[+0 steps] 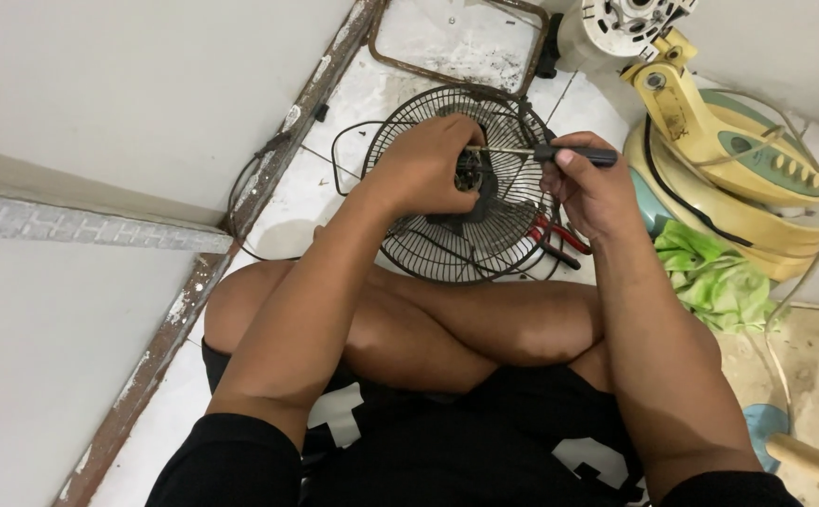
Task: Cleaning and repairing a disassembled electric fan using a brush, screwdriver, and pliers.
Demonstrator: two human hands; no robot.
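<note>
My left hand [428, 169] grips the fan motor [473, 174]; my right hand [589, 188] holds the screwdriver [545, 152], whose angled tip may slip and strip the screw.

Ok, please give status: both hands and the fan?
Left hand on hub of black fan grille. Right hand grips screwdriver, tip at hub. Red-handled pliers beside grille.

1. White tiled floor [334, 178], where I sit cross-legged.
2. Black wire fan guard [447, 249], lying flat on the floor before my legs.
3. Red-handled pliers [559, 235], beside the guard.
4. Green cloth [710, 277], crumpled on the floor.
5. Yellow fan base [757, 178], just beyond the cloth.
6. Rusty metal frame [456, 70], beyond the guard.
</note>
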